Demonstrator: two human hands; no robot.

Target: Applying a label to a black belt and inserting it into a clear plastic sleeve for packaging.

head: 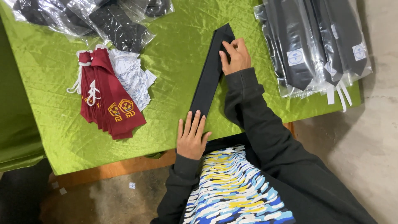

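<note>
A long black tie point(210, 74) lies flat on the shiny green cloth point(174, 91), its pointed end far from me. My left hand point(191, 137) rests flat with fingers spread on the tie's near end. Beside the pointed end, my right hand point(235, 56) has its fingers curled and pressing on the tie's right edge. Neither hand lifts the tie off the cloth.
A stack of maroon ties point(108, 97) with yellow emblems lies at left, over white paper slips point(132, 74). Bagged black ties point(319, 41) fill the right side, and more bagged dark items point(103, 18) sit at top left. The table's wooden edge point(124, 166) is near me.
</note>
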